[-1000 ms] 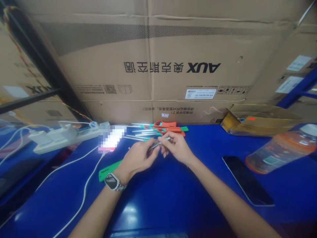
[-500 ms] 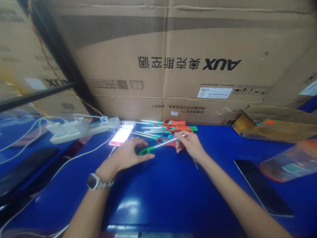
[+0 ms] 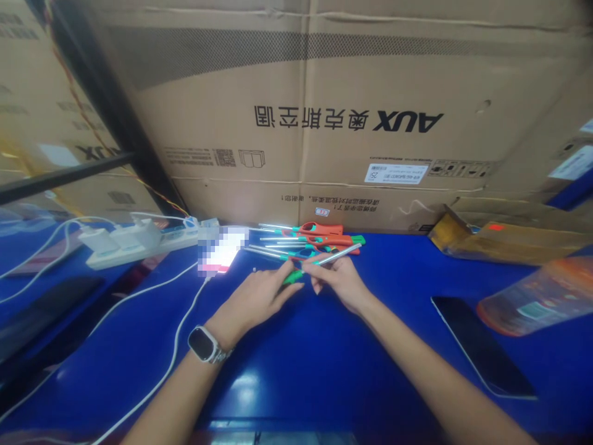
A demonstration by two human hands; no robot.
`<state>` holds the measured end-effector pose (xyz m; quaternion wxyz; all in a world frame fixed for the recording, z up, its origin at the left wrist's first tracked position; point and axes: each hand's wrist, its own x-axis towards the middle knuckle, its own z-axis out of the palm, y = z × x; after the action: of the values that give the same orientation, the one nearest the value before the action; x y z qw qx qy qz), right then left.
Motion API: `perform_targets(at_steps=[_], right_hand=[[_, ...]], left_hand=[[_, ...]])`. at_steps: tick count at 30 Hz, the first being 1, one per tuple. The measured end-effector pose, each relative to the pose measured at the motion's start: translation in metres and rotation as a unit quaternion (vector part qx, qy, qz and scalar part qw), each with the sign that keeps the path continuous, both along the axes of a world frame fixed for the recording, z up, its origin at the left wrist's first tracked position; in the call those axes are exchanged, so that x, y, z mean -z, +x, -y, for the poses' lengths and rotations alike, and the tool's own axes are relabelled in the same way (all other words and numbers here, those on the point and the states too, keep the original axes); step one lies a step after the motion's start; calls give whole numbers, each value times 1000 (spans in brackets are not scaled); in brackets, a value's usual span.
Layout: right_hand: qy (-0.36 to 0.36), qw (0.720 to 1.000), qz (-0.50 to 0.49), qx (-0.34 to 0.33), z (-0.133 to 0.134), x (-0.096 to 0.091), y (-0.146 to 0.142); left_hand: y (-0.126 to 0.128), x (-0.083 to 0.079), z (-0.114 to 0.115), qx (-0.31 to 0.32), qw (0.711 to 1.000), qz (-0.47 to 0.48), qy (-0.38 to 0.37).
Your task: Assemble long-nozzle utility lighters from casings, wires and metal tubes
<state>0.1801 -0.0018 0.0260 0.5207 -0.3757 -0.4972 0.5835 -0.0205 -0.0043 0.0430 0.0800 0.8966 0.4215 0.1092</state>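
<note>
Between my two hands is part of a long-nosed lighter, a green plastic end [image 3: 293, 277] with a shiny metal tube [image 3: 345, 252] pointing up to the right. My left hand [image 3: 262, 295] is closed around the green end, its fingertips partly hidden. My right hand [image 3: 340, 278] pinches the tube close to where it meets the green plastic. Just behind my hands lie several orange and green long-nosed lighters [image 3: 327, 240], metal tubes pointing left.
A lit phone [image 3: 227, 250] on a white cable lies left, near a power strip [image 3: 148, 243]. To the right are a dark phone [image 3: 482, 349], a clear jar with orange ends [image 3: 540, 303] and an opened brown carton [image 3: 491, 238]. A large cardboard box [image 3: 222, 185] stands behind the blue table [image 3: 296, 371].
My left hand has moved right and closed on the green end. My right hand has slid from the tube's far end down toward the green plastic, and the piece has shifted right.
</note>
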Motion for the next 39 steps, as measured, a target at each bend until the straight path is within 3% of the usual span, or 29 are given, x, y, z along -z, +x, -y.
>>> perform_targets(at_steps=[10, 16, 21, 25, 30, 34, 39], right_hand=[[23, 999, 2, 23, 4, 1, -7], [49, 998, -46, -6, 5, 6, -3], [87, 996, 12, 4, 7, 4, -5], [90, 996, 22, 3, 5, 3, -7], [74, 996, 51, -1, 2, 0, -3], [62, 997, 41, 15, 1, -1, -2], [45, 998, 32, 15, -1, -2, -4]], left_hand=[[-1, 0, -4, 38, 977, 177, -112], [-2, 1, -6, 23, 985, 169, -30], [-1, 3, -4, 24, 990, 137, 24], [3, 4, -3, 14, 991, 135, 24], [10, 7, -2, 6, 974, 208, -89], [15, 13, -4, 4, 938, 298, -177], [18, 13, -7, 24, 899, 337, -279]])
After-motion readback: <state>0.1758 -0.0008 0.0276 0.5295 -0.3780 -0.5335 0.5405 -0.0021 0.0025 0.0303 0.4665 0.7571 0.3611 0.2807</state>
